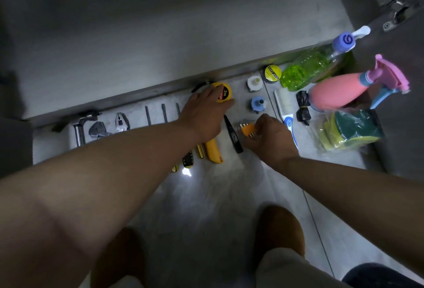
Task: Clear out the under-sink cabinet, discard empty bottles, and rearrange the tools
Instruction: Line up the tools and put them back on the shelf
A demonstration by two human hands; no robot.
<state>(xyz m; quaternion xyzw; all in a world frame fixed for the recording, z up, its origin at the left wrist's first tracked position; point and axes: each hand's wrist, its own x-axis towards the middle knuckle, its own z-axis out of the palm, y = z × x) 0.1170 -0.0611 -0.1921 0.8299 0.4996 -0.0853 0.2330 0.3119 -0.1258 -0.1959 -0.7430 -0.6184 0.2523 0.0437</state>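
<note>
Left hand (204,113) grips the round yellow 2m tape measure (223,92); right hand (271,137), just beside, pinches the orange plastic bit holder (247,128): both best aligned with the tool row (148,115)

Tools (122,123) in a row on floor (229,196), bottles (307,70) at right

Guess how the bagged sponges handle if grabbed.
Probably light and squashy: the bag of sponges shows stacked foam pads. Its loose clear plastic may slip or crumple when gripped. Lying flat, it seems unlikely to roll.
</note>
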